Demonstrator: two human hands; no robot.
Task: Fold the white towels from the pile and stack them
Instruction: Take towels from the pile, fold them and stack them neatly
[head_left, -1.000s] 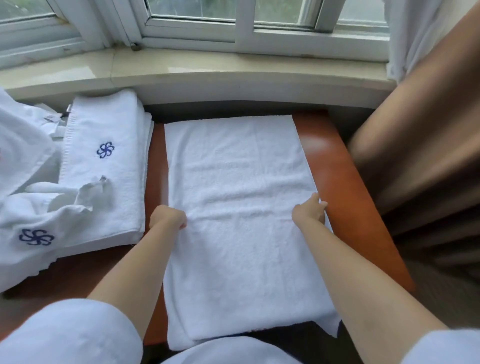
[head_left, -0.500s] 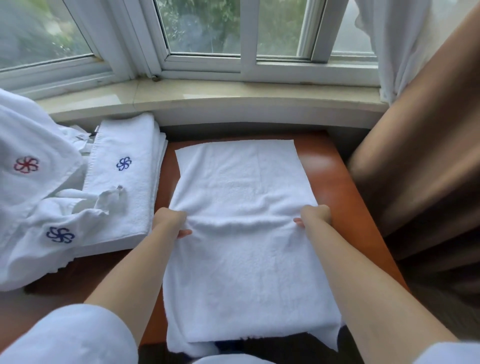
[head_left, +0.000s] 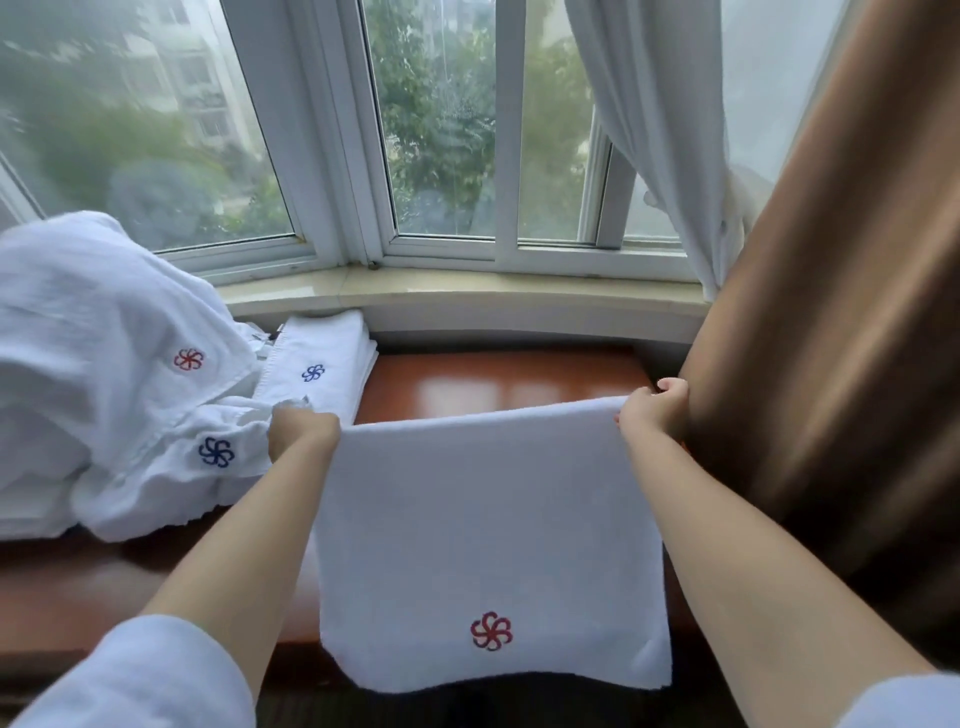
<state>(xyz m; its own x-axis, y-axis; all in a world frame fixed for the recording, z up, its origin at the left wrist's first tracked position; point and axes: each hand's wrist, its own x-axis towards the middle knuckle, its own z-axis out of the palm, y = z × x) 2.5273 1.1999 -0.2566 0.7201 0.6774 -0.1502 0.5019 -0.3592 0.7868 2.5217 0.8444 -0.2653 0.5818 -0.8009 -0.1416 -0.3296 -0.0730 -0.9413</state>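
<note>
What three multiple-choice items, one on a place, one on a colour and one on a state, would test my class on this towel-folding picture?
1. Where is the stack of folded white towels?
A. On the stone windowsill
B. At the far left of the brown wooden table, beside the loose pile of white towels
C. On the floor

2. What colour is the pinwheel emblem on the held white towel?
A. Red
B. Green
C. Yellow

3. How is the held white towel now?
A. Lying flat, untouched
B. Rolled into a tube
C. Lifted by its top edge, hanging down

Answers: 1 B, it sits on the table's left end below the sill. 2 A, the stitching near the lower edge is red. 3 C, the left hand and right hand grip the two top corners.
</note>
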